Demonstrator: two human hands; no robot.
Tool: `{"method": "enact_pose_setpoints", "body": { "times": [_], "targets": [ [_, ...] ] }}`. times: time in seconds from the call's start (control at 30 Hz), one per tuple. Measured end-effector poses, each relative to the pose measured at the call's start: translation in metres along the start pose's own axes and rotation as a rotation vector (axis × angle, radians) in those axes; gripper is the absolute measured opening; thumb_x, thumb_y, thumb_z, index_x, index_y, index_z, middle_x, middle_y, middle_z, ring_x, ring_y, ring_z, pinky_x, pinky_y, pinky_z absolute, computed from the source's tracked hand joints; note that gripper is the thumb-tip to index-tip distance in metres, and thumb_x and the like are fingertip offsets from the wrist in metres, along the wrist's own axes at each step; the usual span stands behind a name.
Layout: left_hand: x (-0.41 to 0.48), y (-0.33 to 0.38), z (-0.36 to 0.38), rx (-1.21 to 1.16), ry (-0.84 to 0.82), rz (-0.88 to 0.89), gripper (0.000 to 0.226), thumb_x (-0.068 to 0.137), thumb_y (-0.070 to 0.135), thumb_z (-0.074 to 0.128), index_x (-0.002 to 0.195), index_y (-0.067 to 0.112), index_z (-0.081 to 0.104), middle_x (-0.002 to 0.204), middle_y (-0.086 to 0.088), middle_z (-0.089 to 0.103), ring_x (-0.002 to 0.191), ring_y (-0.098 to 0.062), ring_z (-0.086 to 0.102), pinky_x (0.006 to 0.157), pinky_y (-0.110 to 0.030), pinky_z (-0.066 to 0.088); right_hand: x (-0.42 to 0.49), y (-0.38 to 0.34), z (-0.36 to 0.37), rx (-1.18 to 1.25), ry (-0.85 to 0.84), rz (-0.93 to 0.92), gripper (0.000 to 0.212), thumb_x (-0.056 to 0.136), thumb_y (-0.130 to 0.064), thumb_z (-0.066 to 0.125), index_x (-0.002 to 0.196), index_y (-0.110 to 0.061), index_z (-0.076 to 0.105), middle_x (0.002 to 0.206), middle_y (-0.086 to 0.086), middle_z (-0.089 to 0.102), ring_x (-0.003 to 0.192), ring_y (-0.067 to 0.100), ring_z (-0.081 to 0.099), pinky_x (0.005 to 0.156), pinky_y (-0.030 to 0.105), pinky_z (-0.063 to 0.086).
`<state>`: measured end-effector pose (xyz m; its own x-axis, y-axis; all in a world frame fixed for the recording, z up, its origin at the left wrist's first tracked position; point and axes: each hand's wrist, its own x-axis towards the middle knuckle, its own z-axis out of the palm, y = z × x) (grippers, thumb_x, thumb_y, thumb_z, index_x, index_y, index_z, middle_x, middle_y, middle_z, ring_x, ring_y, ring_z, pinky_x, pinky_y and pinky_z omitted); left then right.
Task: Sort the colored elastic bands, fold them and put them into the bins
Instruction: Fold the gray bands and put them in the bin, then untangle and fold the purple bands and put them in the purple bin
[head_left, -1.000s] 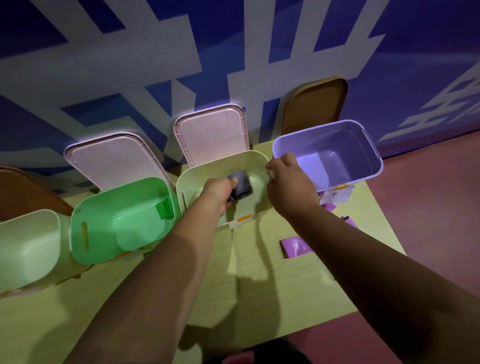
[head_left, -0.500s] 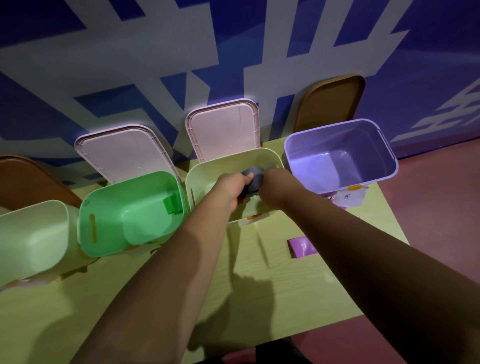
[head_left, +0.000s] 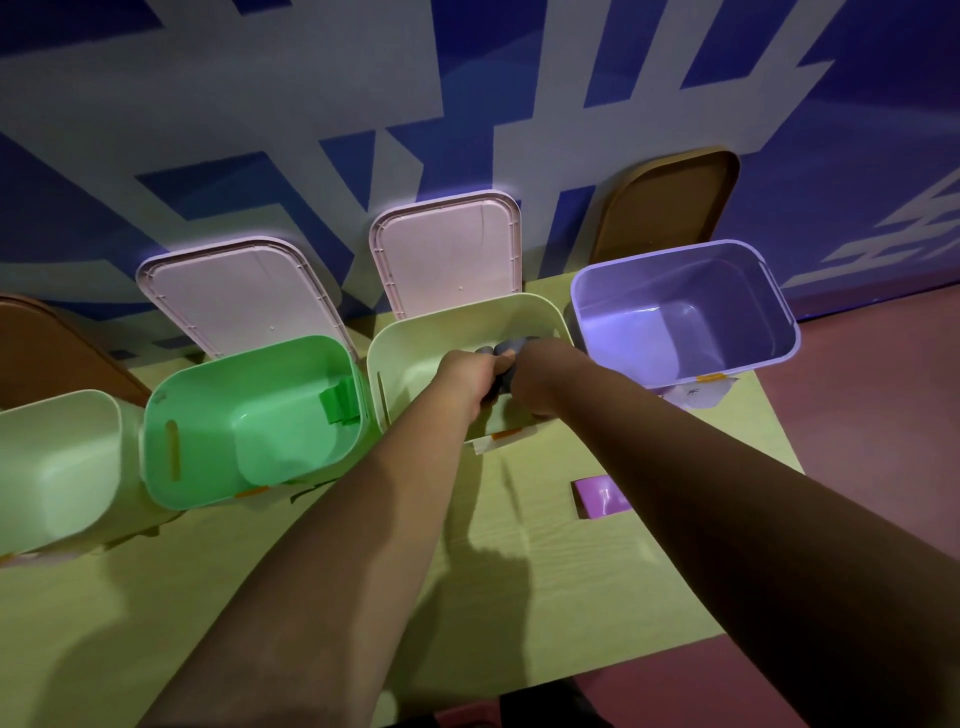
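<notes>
Both the left hand and right hand pinch a grey band over the pale-yellow bin at the table's far edge, one folded green band already binned (a purple band still waits).

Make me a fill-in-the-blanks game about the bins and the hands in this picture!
1. Both hands, the left hand and the right hand, hold a ____ band.
2. The hands are over the pale ____ bin.
3. The bin farthest right is ____.
4. A folded green band lies in the ____ bin.

Missing words: gray; yellow; purple; green
</notes>
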<state>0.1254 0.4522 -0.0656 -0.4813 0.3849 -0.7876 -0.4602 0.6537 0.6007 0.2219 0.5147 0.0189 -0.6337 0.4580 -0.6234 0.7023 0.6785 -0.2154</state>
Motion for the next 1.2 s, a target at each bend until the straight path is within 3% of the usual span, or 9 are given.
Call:
{"method": "enact_pose_setpoints", "body": {
  "times": [0.1, 0.3, 0.5, 0.57, 0.7, 0.8, 0.97, 1.07, 1.2],
  "targets": [
    [0.001, -0.002, 0.002, 0.051, 0.031, -0.017, 0.02, 0.09, 0.02, 0.077, 0.074, 0.015, 0.065, 0.074, -0.011, 0.063, 0.062, -0.025, 0.055, 0.072, -0.036, 0.048, -0.003, -0.001, -0.003, -0.121, -0.039, -0.039, 0.041, 0.107, -0.015, 0.059, 0.148, -0.018, 0.056, 0.132, 0.013, 0.066, 0.117, 0.034, 0.066, 0.087, 0.035, 0.051],
    [-0.007, 0.002, -0.001, 0.131, 0.033, -0.019, 0.023, 0.086, 0.032, 0.086, 0.084, 0.014, 0.072, 0.075, -0.008, 0.068, 0.063, -0.026, 0.059, 0.067, -0.031, 0.05, -0.008, -0.003, -0.01, -0.229, -0.02, -0.071, 0.049, 0.101, -0.009, 0.063, 0.149, -0.015, 0.054, 0.133, 0.014, 0.067, 0.119, 0.035, 0.066, 0.085, 0.033, 0.046],
    [-0.016, 0.009, -0.005, 0.277, 0.068, 0.017, 0.059, 0.071, 0.056, 0.085, 0.1, 0.006, 0.077, 0.088, -0.012, 0.079, 0.075, -0.031, 0.073, 0.072, -0.035, 0.059, 0.001, -0.007, -0.008, -0.178, -0.052, 0.023, 0.038, 0.098, -0.014, 0.067, 0.136, -0.017, 0.066, 0.1, 0.008, 0.065, 0.091, 0.031, 0.059, 0.081, 0.036, 0.051],
    [-0.022, 0.014, -0.01, 0.366, 0.082, 0.044, 0.064, 0.072, 0.062, 0.084, 0.1, 0.005, 0.076, 0.086, -0.011, 0.077, 0.079, -0.032, 0.073, 0.075, -0.036, 0.06, 0.0, -0.007, -0.007, -0.113, -0.031, 0.052, 0.032, 0.098, -0.022, 0.068, 0.13, -0.019, 0.067, 0.101, 0.007, 0.067, 0.087, 0.029, 0.06, 0.081, 0.035, 0.051],
    [-0.039, 0.019, -0.031, 0.44, 0.126, 0.111, 0.045, 0.097, 0.047, 0.071, 0.114, 0.005, 0.072, 0.108, -0.016, 0.074, 0.103, -0.037, 0.071, 0.08, -0.035, 0.051, -0.016, -0.01, -0.017, -0.067, 0.075, 0.199, 0.04, 0.11, -0.022, 0.053, 0.144, -0.003, 0.061, 0.137, 0.019, 0.064, 0.129, 0.039, 0.062, 0.104, 0.042, 0.051],
    [-0.053, 0.019, -0.05, 0.393, 0.118, 0.144, 0.032, 0.098, 0.03, 0.07, 0.116, 0.004, 0.068, 0.117, -0.019, 0.073, 0.107, -0.038, 0.072, 0.094, -0.042, 0.061, -0.028, -0.003, -0.018, -0.095, 0.207, 0.234, 0.031, 0.105, -0.016, 0.054, 0.125, 0.001, 0.069, 0.124, 0.019, 0.069, 0.117, 0.039, 0.066, 0.081, 0.037, 0.047],
    [-0.083, 0.02, -0.074, 0.213, -0.033, 0.155, 0.016, 0.104, 0.014, 0.061, 0.115, 0.003, 0.067, 0.118, -0.011, 0.075, 0.095, -0.025, 0.075, 0.088, -0.039, 0.063, -0.06, -0.005, -0.012, 0.257, 0.403, 0.271, 0.031, 0.1, -0.007, 0.047, 0.114, -0.005, 0.074, 0.119, 0.013, 0.073, 0.108, 0.034, 0.07, 0.077, 0.032, 0.045],
    [-0.109, 0.018, -0.085, 0.162, -0.113, 0.181, 0.008, 0.105, 0.01, 0.058, 0.102, 0.008, 0.065, 0.109, -0.01, 0.076, 0.088, -0.026, 0.07, 0.081, -0.038, 0.058, -0.087, -0.014, -0.01, 0.558, 0.523, 0.289, 0.028, 0.101, -0.01, 0.054, 0.117, -0.006, 0.076, 0.116, 0.016, 0.073, 0.109, 0.036, 0.069, 0.086, 0.037, 0.054],
    [-0.135, 0.01, -0.096, 0.115, -0.167, 0.266, 0.009, 0.105, 0.012, 0.06, 0.106, 0.009, 0.069, 0.101, -0.009, 0.077, 0.08, -0.022, 0.07, 0.068, -0.033, 0.057, -0.114, -0.025, 0.003, 0.696, 0.546, 0.323, 0.027, 0.096, -0.009, 0.057, 0.115, -0.006, 0.076, 0.111, 0.019, 0.076, 0.105, 0.04, 0.073, 0.093, 0.05, 0.063]
  ]
}}
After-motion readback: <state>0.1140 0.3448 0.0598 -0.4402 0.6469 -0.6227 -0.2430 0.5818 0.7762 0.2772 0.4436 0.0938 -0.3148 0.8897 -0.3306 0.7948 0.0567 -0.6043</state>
